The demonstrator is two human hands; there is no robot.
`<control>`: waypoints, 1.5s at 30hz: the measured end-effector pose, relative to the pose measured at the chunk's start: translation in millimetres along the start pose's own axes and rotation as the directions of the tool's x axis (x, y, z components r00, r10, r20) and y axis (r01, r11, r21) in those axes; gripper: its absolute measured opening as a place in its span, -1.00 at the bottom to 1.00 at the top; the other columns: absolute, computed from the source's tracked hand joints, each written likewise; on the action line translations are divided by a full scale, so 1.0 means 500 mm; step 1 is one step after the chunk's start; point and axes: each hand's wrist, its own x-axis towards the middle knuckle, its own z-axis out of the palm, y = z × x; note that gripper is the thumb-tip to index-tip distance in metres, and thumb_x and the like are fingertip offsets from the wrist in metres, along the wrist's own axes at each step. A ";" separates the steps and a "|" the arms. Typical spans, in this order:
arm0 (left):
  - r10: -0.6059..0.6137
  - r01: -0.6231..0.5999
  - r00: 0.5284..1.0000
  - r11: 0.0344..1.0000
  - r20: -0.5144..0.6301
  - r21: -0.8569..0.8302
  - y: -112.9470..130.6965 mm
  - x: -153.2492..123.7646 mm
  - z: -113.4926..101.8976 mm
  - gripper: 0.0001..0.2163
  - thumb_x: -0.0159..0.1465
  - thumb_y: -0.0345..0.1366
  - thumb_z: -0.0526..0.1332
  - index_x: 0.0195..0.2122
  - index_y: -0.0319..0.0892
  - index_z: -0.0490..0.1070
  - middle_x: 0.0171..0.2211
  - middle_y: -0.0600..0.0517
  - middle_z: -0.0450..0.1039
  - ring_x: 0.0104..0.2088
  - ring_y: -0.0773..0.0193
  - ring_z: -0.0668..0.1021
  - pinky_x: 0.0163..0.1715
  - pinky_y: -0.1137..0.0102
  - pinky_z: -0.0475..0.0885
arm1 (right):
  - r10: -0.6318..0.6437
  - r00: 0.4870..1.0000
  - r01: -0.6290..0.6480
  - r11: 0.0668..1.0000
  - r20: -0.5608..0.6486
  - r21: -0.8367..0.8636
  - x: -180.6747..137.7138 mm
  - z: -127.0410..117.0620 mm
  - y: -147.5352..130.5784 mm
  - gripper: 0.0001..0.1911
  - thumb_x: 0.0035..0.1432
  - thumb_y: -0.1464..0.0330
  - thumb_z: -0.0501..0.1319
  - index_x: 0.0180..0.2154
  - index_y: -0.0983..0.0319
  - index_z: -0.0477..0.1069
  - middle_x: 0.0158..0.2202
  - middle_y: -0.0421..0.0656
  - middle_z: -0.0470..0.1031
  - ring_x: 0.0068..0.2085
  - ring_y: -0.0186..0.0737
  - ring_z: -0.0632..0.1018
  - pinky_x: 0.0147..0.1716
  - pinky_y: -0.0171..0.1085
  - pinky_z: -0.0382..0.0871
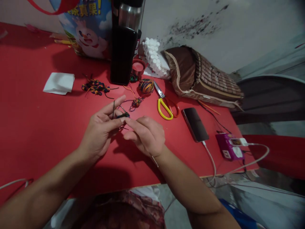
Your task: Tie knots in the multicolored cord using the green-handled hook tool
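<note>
Pinched between the thumb and fingers of my left hand [98,130] is a small dark green-blue piece of crochet [123,116]. A strand of dark yarn [113,109] loops round its raised index finger. My right hand [149,133] is closed, its fingertips meeting the left thumb at the piece. The thin metal end of what looks like a crochet hook [154,160] sticks out below the right palm; its working tip is mostly hidden. Just beyond the hands lie a small multicoloured yarn bundle [136,102], a striped yarn ball [146,86] and a heap of small crocheted pieces [95,86].
Scissors [165,108] with yellow and red handles lie right of the hands. Farther right are a charging phone [195,124] and a purple box [229,146]. A black phone [122,55] leans upright at the back, near a brown cushion [202,73]. White tissue [59,83] lies left.
</note>
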 end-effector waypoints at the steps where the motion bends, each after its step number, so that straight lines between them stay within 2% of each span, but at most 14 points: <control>1: 0.072 -0.072 0.997 0.996 0.009 0.057 -0.003 -0.001 0.000 -0.53 0.09 -0.55 0.50 0.02 -0.02 0.75 -0.42 0.13 0.51 -0.46 0.49 0.47 -0.47 0.64 0.43 | -0.016 1.000 0.015 0.999 -0.006 -0.035 0.003 0.000 -0.002 -0.69 0.57 0.21 0.14 0.03 0.32 0.50 -0.40 -0.15 0.59 -0.37 -0.24 0.55 -0.34 -0.27 0.51; 5: 0.355 -0.364 0.930 0.871 0.091 0.330 -0.018 -0.006 -0.005 -0.52 0.24 -0.49 0.47 0.14 0.12 0.69 -0.34 0.11 0.57 -0.32 0.42 0.53 -0.29 0.59 0.51 | -0.027 1.000 0.026 0.995 -0.003 -0.100 0.015 -0.012 -0.013 -0.73 0.54 0.25 0.19 0.02 0.33 0.49 -0.37 -0.12 0.63 -0.37 -0.23 0.58 -0.35 -0.24 0.47; 8: 0.442 -0.475 0.877 0.743 0.187 0.470 -0.025 -0.005 -0.020 -0.51 0.36 -0.38 0.42 0.29 0.19 0.58 -0.28 0.08 0.57 -0.33 0.38 0.50 -0.34 0.52 0.49 | 0.007 1.000 -0.005 0.996 0.016 -0.093 0.018 -0.026 -0.022 -0.77 0.53 0.27 0.21 0.03 0.30 0.49 -0.38 -0.15 0.62 -0.37 -0.24 0.58 -0.33 -0.25 0.48; 10: 0.491 -0.557 0.826 0.631 0.278 0.540 -0.026 -0.003 -0.031 -0.48 0.39 -0.35 0.40 0.35 0.20 0.51 -0.27 0.07 0.55 -0.36 0.36 0.47 -0.39 0.48 0.45 | 0.028 0.999 -0.026 0.997 0.018 -0.077 0.018 -0.033 -0.025 -0.75 0.55 0.25 0.17 0.02 0.29 0.50 -0.38 -0.14 0.64 -0.37 -0.24 0.58 -0.32 -0.24 0.49; 11: 0.550 -0.639 0.762 0.552 0.342 0.536 -0.026 -0.001 -0.035 -0.46 0.36 -0.36 0.42 0.34 0.19 0.52 -0.31 0.08 0.54 -0.40 0.38 0.44 -0.42 0.47 0.43 | 0.036 0.999 -0.035 0.997 0.014 -0.062 0.018 -0.035 -0.026 -0.74 0.56 0.24 0.15 0.01 0.29 0.50 -0.37 -0.13 0.65 -0.37 -0.23 0.59 -0.31 -0.24 0.49; 12: 0.571 -0.673 0.728 0.490 0.379 0.554 -0.024 0.001 -0.038 -0.45 0.36 -0.38 0.42 0.35 0.19 0.52 -0.33 0.10 0.52 -0.42 0.38 0.42 -0.41 0.46 0.42 | 0.042 0.999 -0.041 0.998 0.010 -0.043 0.017 -0.037 -0.027 -0.72 0.57 0.24 0.14 0.00 0.30 0.50 -0.36 -0.12 0.66 -0.37 -0.23 0.60 -0.31 -0.24 0.50; 15: 0.555 -0.661 0.730 0.429 0.398 0.615 -0.018 0.005 -0.041 -0.42 0.38 -0.44 0.36 0.37 0.21 0.49 -0.36 0.10 0.49 -0.47 0.38 0.36 -0.47 0.43 0.35 | 0.108 0.994 -0.108 0.993 0.023 0.039 0.019 -0.044 -0.026 -0.72 0.57 0.24 0.14 -0.04 0.30 0.52 -0.34 -0.09 0.69 -0.33 -0.25 0.63 -0.32 -0.27 0.51; 18: 0.541 -0.648 0.745 0.443 0.391 0.620 -0.011 0.005 -0.038 -0.46 0.37 -0.41 0.37 0.34 0.18 0.53 -0.40 0.10 0.48 -0.51 0.37 0.34 -0.52 0.43 0.33 | 0.209 0.975 -0.217 0.966 0.074 0.138 0.022 -0.054 -0.029 -0.72 0.56 0.24 0.15 -0.07 0.27 0.56 -0.30 -0.11 0.71 -0.32 -0.29 0.66 -0.33 -0.30 0.53; 21: 0.485 -0.579 0.801 0.478 0.352 0.660 -0.005 0.004 -0.035 -0.49 0.37 -0.41 0.35 0.32 0.14 0.56 -0.40 0.08 0.51 -0.51 0.35 0.35 -0.52 0.43 0.35 | 0.317 0.943 -0.331 0.923 0.103 0.197 0.024 -0.064 -0.035 -0.70 0.56 0.24 0.15 -0.11 0.24 0.61 -0.33 -0.15 0.70 -0.35 -0.29 0.67 -0.33 -0.29 0.55; 26: 0.435 -0.545 0.835 0.559 0.338 0.625 0.000 0.006 -0.035 -0.45 0.27 -0.49 0.38 0.25 0.11 0.62 -0.43 0.12 0.48 -0.50 0.41 0.35 -0.52 0.50 0.30 | 0.488 0.873 -0.465 0.827 0.006 0.315 0.028 -0.059 -0.035 -0.64 0.55 0.29 0.15 -0.23 0.20 0.67 -0.41 -0.20 0.66 -0.41 -0.32 0.61 -0.37 -0.28 0.50; 30: 0.320 -0.428 0.903 0.728 0.288 0.536 0.001 0.007 -0.038 -0.50 0.24 -0.49 0.40 0.16 0.11 0.68 -0.42 0.10 0.52 -0.48 0.38 0.42 -0.50 0.49 0.37 | 0.708 0.704 -0.618 0.567 0.061 0.544 0.030 -0.045 -0.026 -0.58 0.51 0.17 0.21 -0.35 0.14 0.69 -0.48 -0.21 0.58 -0.49 -0.33 0.52 -0.47 -0.26 0.42; 33: 0.247 -0.324 0.944 0.814 0.218 0.482 0.003 0.005 -0.038 -0.57 0.22 -0.48 0.43 0.06 0.11 0.74 -0.41 0.07 0.56 -0.44 0.33 0.48 -0.48 0.46 0.42 | 0.793 0.594 -0.665 0.393 0.132 0.635 0.029 -0.041 -0.022 -0.57 0.47 0.11 0.25 -0.39 0.12 0.70 -0.54 -0.21 0.50 -0.53 -0.33 0.45 -0.54 -0.27 0.32; 40: 0.213 -0.292 0.951 0.862 0.226 0.414 0.008 0.007 -0.035 -0.59 0.19 -0.46 0.48 0.04 0.07 0.75 -0.40 0.05 0.61 -0.40 0.31 0.56 -0.35 0.44 0.55 | 0.864 0.426 -0.705 0.130 0.269 0.698 0.041 -0.038 -0.011 -0.47 0.35 -0.06 0.32 -0.49 0.18 0.64 -0.64 -0.25 0.31 -0.63 -0.41 0.24 -0.64 -0.31 0.08; 45: 0.151 -0.208 0.969 0.928 0.197 0.309 -0.001 0.008 -0.034 -0.61 0.19 -0.36 0.56 0.04 0.09 0.75 -0.33 0.02 0.68 -0.34 0.27 0.62 -0.28 0.39 0.58 | 0.841 0.377 -0.632 -0.073 0.389 0.772 0.055 -0.029 -0.006 -0.45 0.29 -0.08 0.37 -0.52 0.22 0.60 -0.71 -0.35 0.15 -0.69 -0.49 0.11 -0.69 -0.36 -0.04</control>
